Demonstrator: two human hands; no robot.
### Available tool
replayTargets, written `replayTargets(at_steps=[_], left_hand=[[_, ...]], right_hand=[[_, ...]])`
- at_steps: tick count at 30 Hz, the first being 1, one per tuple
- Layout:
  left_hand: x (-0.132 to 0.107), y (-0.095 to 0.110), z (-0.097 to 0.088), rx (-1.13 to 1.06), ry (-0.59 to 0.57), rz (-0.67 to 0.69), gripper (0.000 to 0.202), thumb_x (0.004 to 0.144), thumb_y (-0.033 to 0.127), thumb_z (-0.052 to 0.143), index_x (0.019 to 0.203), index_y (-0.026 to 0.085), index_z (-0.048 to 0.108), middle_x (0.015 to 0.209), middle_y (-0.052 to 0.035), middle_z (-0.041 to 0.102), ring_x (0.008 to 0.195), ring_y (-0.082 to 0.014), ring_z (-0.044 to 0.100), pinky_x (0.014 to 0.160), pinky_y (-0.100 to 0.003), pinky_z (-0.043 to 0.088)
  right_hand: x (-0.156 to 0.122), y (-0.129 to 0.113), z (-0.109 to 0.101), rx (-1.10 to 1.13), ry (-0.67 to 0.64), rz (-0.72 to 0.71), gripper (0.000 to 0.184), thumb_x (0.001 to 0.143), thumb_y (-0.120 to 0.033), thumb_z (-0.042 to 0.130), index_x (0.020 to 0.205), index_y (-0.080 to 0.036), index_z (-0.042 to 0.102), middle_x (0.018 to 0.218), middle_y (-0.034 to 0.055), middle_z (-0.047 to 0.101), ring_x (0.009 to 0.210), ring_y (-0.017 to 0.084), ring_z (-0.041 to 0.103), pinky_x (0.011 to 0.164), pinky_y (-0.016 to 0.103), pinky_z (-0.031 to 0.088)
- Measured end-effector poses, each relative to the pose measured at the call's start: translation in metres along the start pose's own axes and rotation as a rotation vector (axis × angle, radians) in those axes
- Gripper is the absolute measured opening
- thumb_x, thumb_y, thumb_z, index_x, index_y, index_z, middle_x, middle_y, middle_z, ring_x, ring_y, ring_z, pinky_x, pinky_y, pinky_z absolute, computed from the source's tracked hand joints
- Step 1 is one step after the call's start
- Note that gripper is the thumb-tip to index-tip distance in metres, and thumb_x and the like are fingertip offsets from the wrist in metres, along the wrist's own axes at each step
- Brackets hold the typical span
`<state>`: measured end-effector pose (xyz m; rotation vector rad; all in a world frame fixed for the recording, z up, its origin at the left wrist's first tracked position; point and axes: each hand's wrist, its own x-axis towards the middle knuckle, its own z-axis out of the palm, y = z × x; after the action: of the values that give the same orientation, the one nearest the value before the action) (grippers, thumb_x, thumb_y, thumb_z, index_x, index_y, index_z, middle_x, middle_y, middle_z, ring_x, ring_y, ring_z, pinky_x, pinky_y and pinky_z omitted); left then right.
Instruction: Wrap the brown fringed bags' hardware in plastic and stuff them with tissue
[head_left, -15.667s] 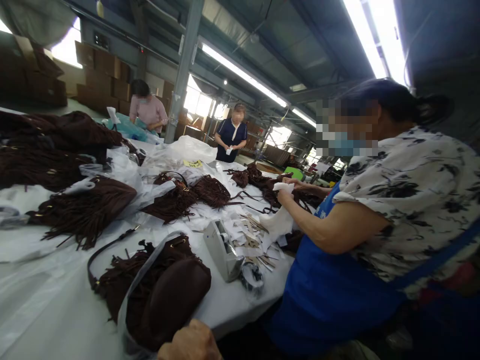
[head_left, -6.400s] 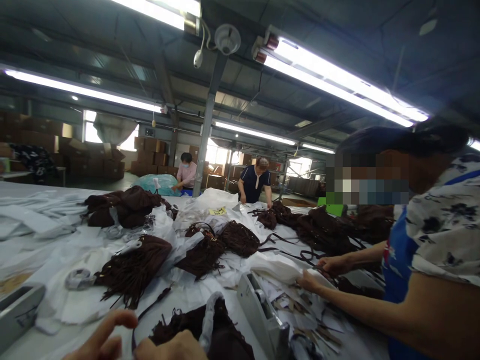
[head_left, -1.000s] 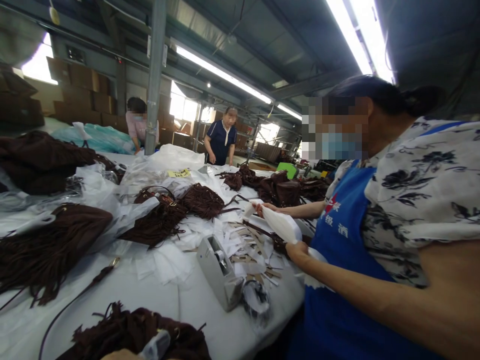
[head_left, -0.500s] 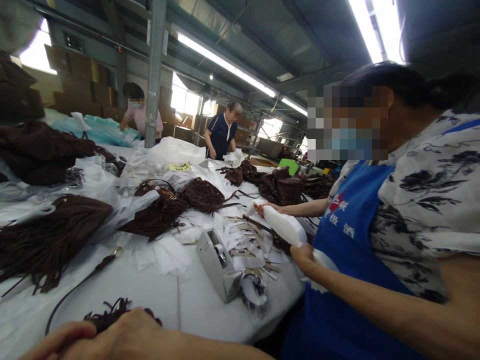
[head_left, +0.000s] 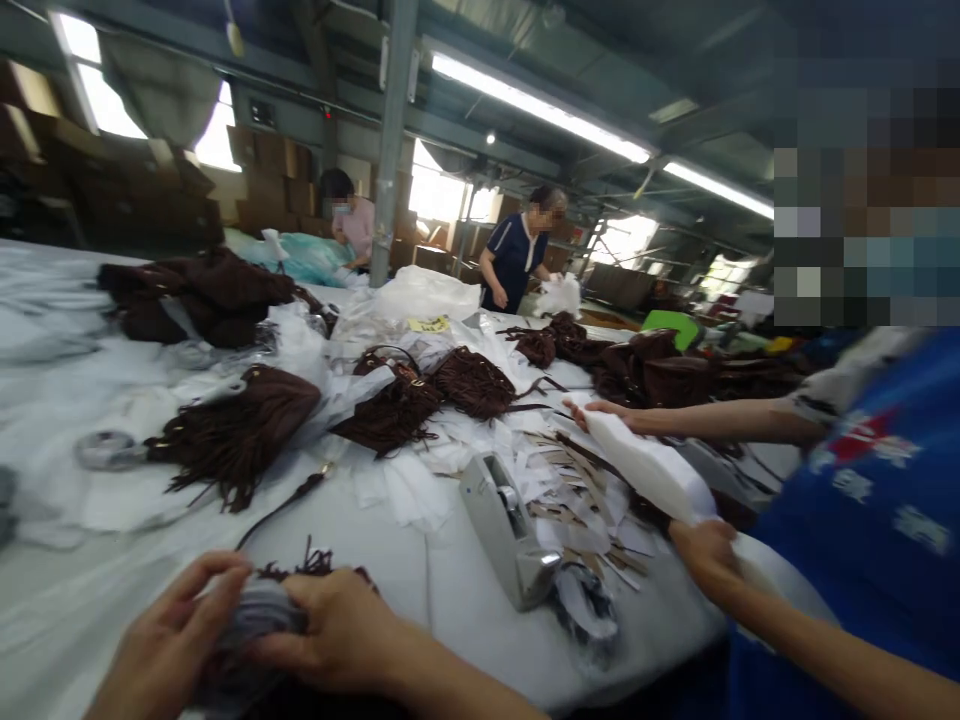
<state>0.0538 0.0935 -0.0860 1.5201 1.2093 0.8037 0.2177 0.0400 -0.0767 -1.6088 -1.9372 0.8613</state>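
My left hand and my right hand meet at the lower left of the head view. Between them is a rounded grey bundle, blurred, that looks wrapped in thin film. The fingers of both hands close on it from either side. Dark brown fringe shows just behind my right hand, part of a brown item mostly hidden below. A brown strap with a gold buckle runs from there across the white table.
Fringed brown bags lie among clear plastic and white paper. A grey tape dispenser and a tape roll stand at the right, by loose paper strips. Beside me, a co-worker in a blue apron holds a long white pad.
My view has swung left, so the scene sits further right. Both hands now show more fully, with the grey bundle visible between them. The co-worker's hands still hold the white pad.
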Motion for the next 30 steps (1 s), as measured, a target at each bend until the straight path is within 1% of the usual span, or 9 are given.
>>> replayTargets(at_steps=[3,5,7,12,15,18,24,28,30], left_hand=[[0.006,0.017,-0.01,0.023,-0.206,0.166,0.064,0.077,0.063,0.057,0.125,0.021,0.047,0.069,0.001,0.064,0.057,-0.0179,0.058,0.053,-0.023,0.042],[0.011,0.03,-0.013,0.131,-0.325,0.223,0.053,0.081,0.054,0.058,0.121,0.021,0.055,0.074,-0.0003,0.067,0.064,-0.0181,0.06,0.058,-0.023,0.044],[0.015,0.039,-0.015,0.179,-0.347,0.204,0.041,0.083,0.049,0.057,0.111,0.019,0.062,0.071,-0.0005,0.067,0.065,-0.0181,0.06,0.059,-0.023,0.043],[0.031,0.034,-0.02,-0.047,-0.17,0.08,0.041,0.078,0.05,0.062,0.099,0.014,0.064,0.066,-0.0001,0.061,0.055,-0.0137,0.052,0.053,-0.022,0.038],[0.038,0.025,-0.024,-0.11,-0.17,0.01,0.042,0.076,0.05,0.065,0.097,0.013,0.064,0.058,0.0037,0.053,0.047,-0.0095,0.041,0.047,-0.02,0.031],[0.041,0.022,-0.023,-0.079,-0.19,-0.008,0.039,0.073,0.047,0.068,0.09,0.012,0.067,0.056,0.0028,0.053,0.047,-0.0093,0.041,0.047,-0.019,0.029],[0.033,0.024,-0.013,0.041,-0.116,0.138,0.032,0.076,0.047,0.066,0.081,0.015,0.068,0.063,-0.0003,0.062,0.053,-0.0135,0.052,0.049,-0.021,0.037],[0.026,0.027,-0.002,0.143,-0.173,0.205,0.037,0.073,0.05,0.069,0.093,0.019,0.068,0.063,0.0012,0.066,0.055,-0.0173,0.059,0.051,-0.022,0.043],[0.023,0.028,0.003,0.096,-0.278,0.217,0.04,0.07,0.05,0.071,0.097,0.021,0.067,0.075,-0.0005,0.071,0.069,-0.022,0.066,0.059,-0.024,0.049]], right_hand=[[0.008,0.001,-0.005,-0.152,0.048,-0.082,0.024,0.083,-0.044,0.062,0.088,-0.02,0.066,0.075,0.0017,0.069,0.068,0.017,0.063,0.056,0.02,0.04],[0.015,-0.001,-0.009,-0.156,0.058,-0.152,0.015,0.084,-0.034,0.061,0.086,-0.02,0.066,0.077,0.0029,0.07,0.068,0.017,0.064,0.057,0.021,0.039],[0.02,-0.003,-0.013,-0.046,0.061,-0.195,0.012,0.082,-0.029,0.063,0.089,-0.021,0.067,0.08,0.0013,0.07,0.068,0.016,0.064,0.059,0.021,0.041],[0.018,0.007,-0.025,0.193,0.141,-0.141,0.073,0.064,-0.03,0.082,0.128,-0.024,0.049,0.106,0.0028,0.065,0.093,0.02,0.061,0.08,0.028,0.047],[0.009,0.025,-0.029,0.164,0.125,-0.144,0.048,0.067,-0.014,0.076,0.111,-0.021,0.059,0.107,0.0043,0.061,0.1,0.02,0.057,0.088,0.03,0.044],[-0.001,0.041,-0.026,0.176,0.074,-0.168,0.025,0.075,-0.009,0.066,0.097,-0.02,0.062,0.105,0.0043,0.061,0.1,0.02,0.056,0.089,0.03,0.043],[-0.016,0.042,-0.026,0.11,0.104,-0.106,0.027,0.079,-0.018,0.068,0.105,-0.019,0.062,0.106,0.0066,0.064,0.1,0.021,0.057,0.089,0.032,0.043],[-0.018,0.016,-0.038,0.051,0.201,-0.127,0.079,0.064,-0.047,0.081,0.13,-0.019,0.049,0.125,0.0107,0.058,0.115,0.026,0.053,0.097,0.036,0.041],[-0.013,0.004,-0.038,0.055,0.191,-0.171,0.077,0.066,-0.05,0.079,0.131,-0.023,0.047,0.123,0.0068,0.059,0.11,0.023,0.056,0.092,0.031,0.044]])
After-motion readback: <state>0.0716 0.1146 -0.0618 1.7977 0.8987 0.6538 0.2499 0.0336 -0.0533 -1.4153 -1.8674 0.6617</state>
